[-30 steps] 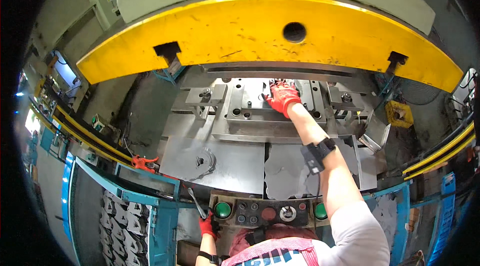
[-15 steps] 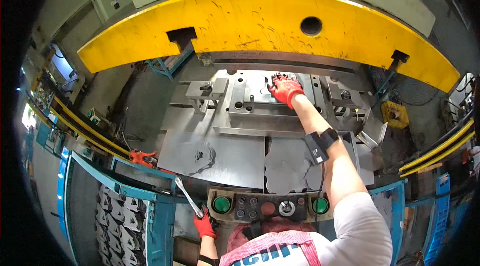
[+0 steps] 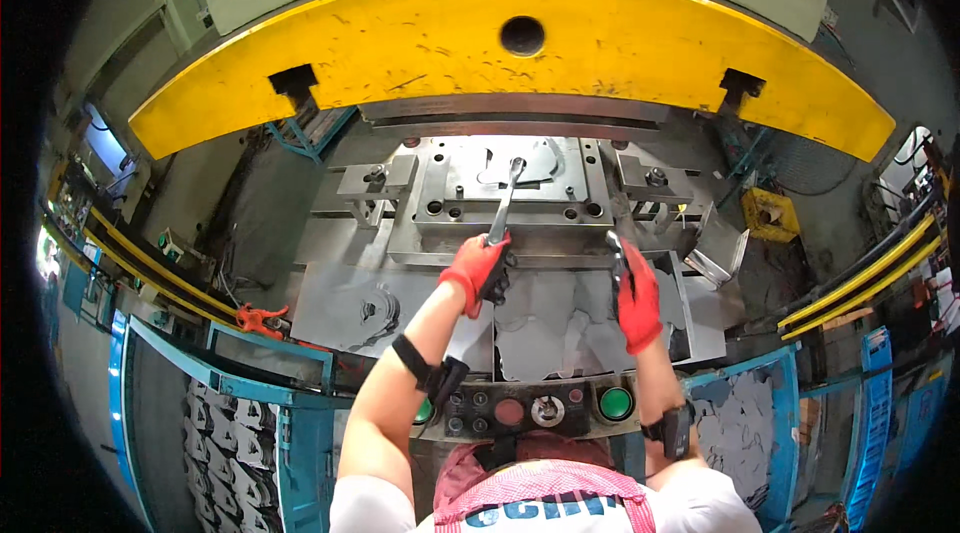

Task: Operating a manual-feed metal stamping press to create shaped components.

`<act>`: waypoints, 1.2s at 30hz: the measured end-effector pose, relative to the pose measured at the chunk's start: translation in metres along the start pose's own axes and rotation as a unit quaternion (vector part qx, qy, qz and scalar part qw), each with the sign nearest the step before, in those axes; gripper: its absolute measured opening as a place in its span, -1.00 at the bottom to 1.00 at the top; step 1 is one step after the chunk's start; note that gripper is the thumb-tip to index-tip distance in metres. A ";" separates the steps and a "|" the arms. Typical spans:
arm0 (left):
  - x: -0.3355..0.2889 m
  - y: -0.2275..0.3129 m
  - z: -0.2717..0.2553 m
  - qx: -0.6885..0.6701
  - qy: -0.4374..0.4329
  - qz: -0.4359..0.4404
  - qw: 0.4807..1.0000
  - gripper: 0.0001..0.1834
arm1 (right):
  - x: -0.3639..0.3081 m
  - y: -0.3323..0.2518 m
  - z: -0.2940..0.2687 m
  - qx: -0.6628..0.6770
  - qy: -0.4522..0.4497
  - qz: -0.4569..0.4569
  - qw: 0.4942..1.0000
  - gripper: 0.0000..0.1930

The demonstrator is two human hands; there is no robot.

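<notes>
My left hand [image 3: 478, 271], in a red glove with a dark palm, is closed around a long silver tool with a round head [image 3: 507, 198]. The tool points away from me, its head over a flat shaped metal piece [image 3: 540, 165] on the die [image 3: 430, 195]. Whether head and piece touch, I cannot tell. My right hand [image 3: 637, 301], in a similar glove, hovers right of the die's front edge above the grey sheet pieces [image 3: 560, 318]. Its fingers are stretched out, with a greyish tip at their ends that I cannot make out.
The yellow press beam [image 3: 420, 43] spans above the die. A control panel [image 3: 520, 413] with green buttons stands close to my body. Bins of stamped parts [image 3: 235, 453] and flat sheet pieces [image 3: 735, 423] flank me. Orange-red pliers-like tool [image 3: 262, 321] lies at left.
My right hand has drawn back from the die toward me. My left hand has come up from beside the panel, bringing the silver tool over the die. The view has shifted slightly.
</notes>
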State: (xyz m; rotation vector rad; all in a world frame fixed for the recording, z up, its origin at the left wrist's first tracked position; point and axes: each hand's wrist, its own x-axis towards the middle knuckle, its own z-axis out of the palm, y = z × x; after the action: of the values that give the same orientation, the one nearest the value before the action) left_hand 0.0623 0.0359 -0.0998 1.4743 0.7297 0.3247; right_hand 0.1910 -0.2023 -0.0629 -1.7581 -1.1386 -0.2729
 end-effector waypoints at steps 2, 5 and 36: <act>-0.010 0.044 0.021 -0.031 -0.051 -0.146 0.987 -0.74 | -0.025 0.014 -0.025 -0.014 0.009 0.021 1.000 -0.59; -0.022 0.060 0.022 -0.050 -0.055 -0.147 0.986 -0.71 | -0.049 0.023 -0.039 -0.017 0.014 0.061 0.998 -0.61; -0.029 0.084 -0.001 -0.081 -0.123 -0.152 0.977 -0.62 | -0.044 0.016 -0.030 0.032 -0.021 0.067 0.997 -0.62</act>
State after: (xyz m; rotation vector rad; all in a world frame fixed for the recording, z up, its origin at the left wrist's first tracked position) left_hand 0.0591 0.0274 -0.0108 1.2016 0.6979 -0.0326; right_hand 0.1892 -0.2530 -0.0855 -1.7810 -1.0427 -0.1174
